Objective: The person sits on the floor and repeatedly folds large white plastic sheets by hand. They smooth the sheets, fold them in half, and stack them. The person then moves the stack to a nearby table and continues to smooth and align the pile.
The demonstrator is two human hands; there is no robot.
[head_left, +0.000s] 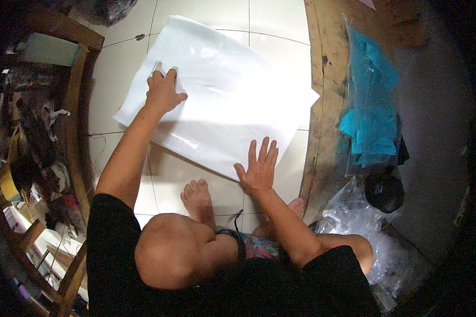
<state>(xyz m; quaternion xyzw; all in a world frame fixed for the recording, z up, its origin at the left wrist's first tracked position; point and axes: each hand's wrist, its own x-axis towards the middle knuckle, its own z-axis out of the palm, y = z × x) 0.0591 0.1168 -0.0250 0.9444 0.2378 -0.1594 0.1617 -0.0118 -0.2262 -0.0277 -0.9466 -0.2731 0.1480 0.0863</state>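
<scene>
A large glossy white sheet [222,100], which looks like plastic, lies spread at an angle over the tiled floor. My left hand [164,91] presses on its left part, thumb held out to the side and the other fingers bent down onto the surface. Pale, shiny creases show by those fingertips. On the sheet's near right edge, my right hand [258,170] rests flat with its fingers spread. Strong glare hides the detail of the sheet's right side.
Clear plastic packs with bright blue contents [373,105] lie on the right, beside a brown board [328,79]. Below them are crumpled clear plastic [354,222] and a black round object [384,193]. A wooden frame [74,121] with cluttered shelves stands left. My bare foot [197,198] is near the sheet.
</scene>
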